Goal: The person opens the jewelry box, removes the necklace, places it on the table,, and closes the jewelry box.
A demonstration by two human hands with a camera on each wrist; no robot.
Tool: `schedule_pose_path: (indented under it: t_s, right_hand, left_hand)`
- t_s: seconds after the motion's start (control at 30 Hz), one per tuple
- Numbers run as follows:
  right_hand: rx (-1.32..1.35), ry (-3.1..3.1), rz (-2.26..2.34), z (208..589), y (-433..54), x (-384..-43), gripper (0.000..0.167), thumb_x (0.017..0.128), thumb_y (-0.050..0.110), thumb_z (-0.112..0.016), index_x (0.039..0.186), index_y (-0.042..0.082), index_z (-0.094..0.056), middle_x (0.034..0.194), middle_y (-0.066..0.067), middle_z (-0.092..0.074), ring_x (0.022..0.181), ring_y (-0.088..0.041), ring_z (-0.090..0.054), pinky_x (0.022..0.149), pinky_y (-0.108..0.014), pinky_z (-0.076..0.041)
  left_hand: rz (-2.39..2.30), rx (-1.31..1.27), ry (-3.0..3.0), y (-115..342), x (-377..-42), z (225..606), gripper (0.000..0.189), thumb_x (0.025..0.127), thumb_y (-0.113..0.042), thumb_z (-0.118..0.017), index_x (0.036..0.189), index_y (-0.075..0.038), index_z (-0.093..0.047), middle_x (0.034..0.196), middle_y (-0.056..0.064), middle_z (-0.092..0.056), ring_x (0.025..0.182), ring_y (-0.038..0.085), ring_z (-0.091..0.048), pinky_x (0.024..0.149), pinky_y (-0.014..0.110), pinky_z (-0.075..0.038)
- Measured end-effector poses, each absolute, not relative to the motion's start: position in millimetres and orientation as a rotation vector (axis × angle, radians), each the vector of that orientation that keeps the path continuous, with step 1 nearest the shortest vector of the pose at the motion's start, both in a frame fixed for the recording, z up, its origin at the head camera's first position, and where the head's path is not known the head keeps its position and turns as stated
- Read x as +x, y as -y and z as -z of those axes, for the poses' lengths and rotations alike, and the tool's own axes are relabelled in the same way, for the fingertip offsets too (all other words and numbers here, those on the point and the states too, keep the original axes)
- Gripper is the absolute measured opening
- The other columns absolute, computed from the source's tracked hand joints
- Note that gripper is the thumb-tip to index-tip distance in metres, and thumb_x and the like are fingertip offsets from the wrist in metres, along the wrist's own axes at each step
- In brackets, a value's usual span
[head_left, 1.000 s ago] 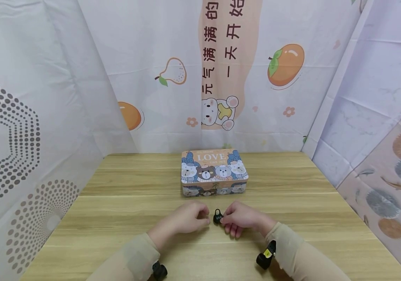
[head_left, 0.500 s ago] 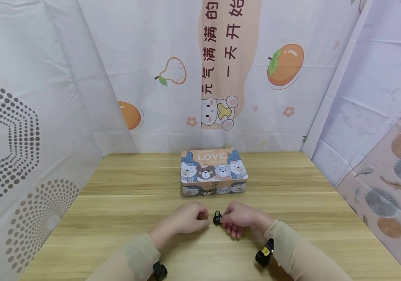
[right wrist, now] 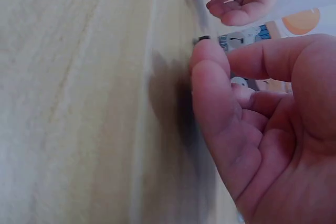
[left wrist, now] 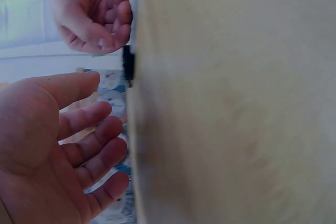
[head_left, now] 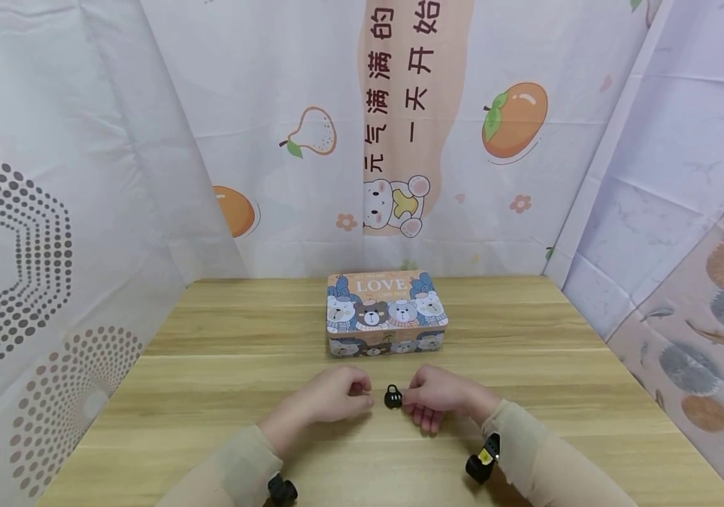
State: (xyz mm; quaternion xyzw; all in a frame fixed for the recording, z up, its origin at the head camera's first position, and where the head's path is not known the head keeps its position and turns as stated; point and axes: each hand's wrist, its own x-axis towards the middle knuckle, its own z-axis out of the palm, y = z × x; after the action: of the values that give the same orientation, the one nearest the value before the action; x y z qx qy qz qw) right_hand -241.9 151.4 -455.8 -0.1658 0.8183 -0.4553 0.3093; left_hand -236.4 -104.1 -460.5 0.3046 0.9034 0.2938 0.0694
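Note:
A small black padlock point(head_left: 393, 398) with number dials lies on the wooden table between my hands, shackle toward the box. My right hand point(head_left: 433, 396) is at its right edge, thumb and index finger close together. The right wrist view shows the padlock point(right wrist: 203, 39) as a dark sliver beyond the thumb tip; contact is hard to judge there. My left hand point(head_left: 339, 394) hovers left of the padlock, apart from it, fingers loosely bent around nothing. In the left wrist view the padlock point(left wrist: 128, 65) appears edge-on just past the right hand point(left wrist: 94, 17).
Behind the hands stands a rectangular lidded box point(head_left: 387, 303) printed with bears and the word LOVE. Wooden tabletop point(head_left: 222, 338) surrounds it. Printed curtains point(head_left: 260, 70) hang at the back and both sides. Each wrist wears a black camera point(head_left: 481, 466).
My right thumb and fingers have drawn slightly right, off the padlock's edge, so more of it shows. The left hand has shifted a little left. The padlock stays in nearly the same place.

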Motion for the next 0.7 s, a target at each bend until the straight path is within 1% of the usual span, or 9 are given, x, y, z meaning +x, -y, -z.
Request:
schedule_pose_path:
  t_s: [0.1,0.17,0.23,0.33,0.43,0.5,0.57,0.63,0.7]
  right_hand:
    - [-0.478,-2.193,1.217,448.6,-155.7,-241.0,0.023,0.097,0.013,-0.059,0.084,-0.003,-0.069,0.067,-0.012,-0.067,0.048,-0.015,-0.061,0.046,-0.032,-0.054]
    - [-0.51,-2.215,1.244,440.5,-159.2,-241.3,0.023,0.097,0.014,-0.06,0.086,-0.004,-0.069,0.068,-0.013,-0.066,0.049,-0.016,-0.061,0.047,-0.033,-0.054]
    - [-0.552,-2.244,1.274,431.1,-162.5,-242.7,0.023,0.098,0.014,-0.06,0.087,-0.004,-0.068,0.068,-0.012,-0.065,0.05,-0.016,-0.06,0.047,-0.032,-0.054]
    - [-0.648,-2.302,1.326,415.9,-168.6,-245.3,0.02,0.1,0.014,-0.061,0.089,-0.001,-0.068,0.07,-0.011,-0.064,0.053,-0.019,-0.061,0.048,-0.034,-0.055]
    - [-0.758,-2.408,1.348,401.6,-175.8,-246.0,0.016,0.102,0.014,-0.06,0.092,0.003,-0.067,0.074,-0.011,-0.063,0.059,-0.023,-0.062,0.052,-0.037,-0.056]
    - [-0.811,-2.515,1.336,393.3,-180.9,-245.7,0.013,0.102,0.015,-0.062,0.095,0.005,-0.067,0.077,-0.01,-0.063,0.063,-0.024,-0.063,0.054,-0.036,-0.057]
    - [-0.86,-2.651,1.308,387.2,-186.4,-245.6,0.01,0.101,0.017,-0.064,0.099,0.009,-0.068,0.081,-0.005,-0.064,0.07,-0.021,-0.063,0.058,-0.034,-0.056]
    - [-0.904,-2.774,1.286,383.9,-193.1,-246.4,0.011,0.1,0.02,-0.068,0.104,0.01,-0.069,0.087,-0.001,-0.066,0.078,-0.019,-0.063,0.064,-0.034,-0.056]
    - [-0.957,-2.914,1.243,383.7,-200.9,-248.2,0.017,0.098,0.022,-0.071,0.109,0.01,-0.069,0.097,-0.001,-0.068,0.088,-0.018,-0.063,0.072,-0.038,-0.056]
  left_hand:
    - [-0.937,0.873,-2.729,108.2,-235.1,449.7,0.02,0.093,-0.024,-0.073,0.105,-0.008,-0.074,0.088,-0.01,-0.062,0.084,0.008,-0.058,0.078,0.031,-0.051]
    - [-0.964,0.871,-2.753,111.4,-234.9,440.1,0.021,0.094,-0.026,-0.073,0.107,-0.009,-0.074,0.092,-0.009,-0.063,0.088,0.01,-0.058,0.08,0.032,-0.051]
    - [-0.99,0.869,-2.78,114.9,-235.0,429.5,0.02,0.096,-0.026,-0.072,0.108,-0.011,-0.073,0.096,-0.008,-0.063,0.091,0.011,-0.058,0.081,0.033,-0.051]
    - [-1.035,0.894,-2.83,121.4,-236.4,413.8,0.016,0.096,-0.025,-0.071,0.106,-0.013,-0.073,0.099,-0.004,-0.066,0.094,0.015,-0.06,0.083,0.036,-0.052]
    - [-1.066,0.915,-2.905,128.5,-238.5,400.8,0.015,0.096,-0.022,-0.072,0.106,-0.011,-0.073,0.101,-0.001,-0.066,0.096,0.018,-0.062,0.084,0.039,-0.053]
    - [-1.074,0.922,-2.974,134.7,-239.7,394.3,0.021,0.095,-0.024,-0.074,0.109,-0.009,-0.073,0.106,-0.001,-0.066,0.1,0.019,-0.062,0.088,0.041,-0.053]
    - [-1.087,0.921,-3.042,141.8,-241.3,390.0,0.031,0.094,-0.03,-0.075,0.115,-0.007,-0.071,0.114,0.003,-0.067,0.108,0.022,-0.062,0.094,0.044,-0.051]
    - [-1.077,0.89,-3.113,149.9,-243.3,387.8,0.045,0.093,-0.039,-0.076,0.123,-0.007,-0.068,0.124,0.005,-0.066,0.118,0.025,-0.06,0.1,0.048,-0.048]
    - [-1.033,0.865,-3.192,157.5,-246.0,387.1,0.057,0.09,-0.048,-0.076,0.13,-0.009,-0.064,0.133,0.006,-0.063,0.126,0.028,-0.056,0.105,0.051,-0.043]
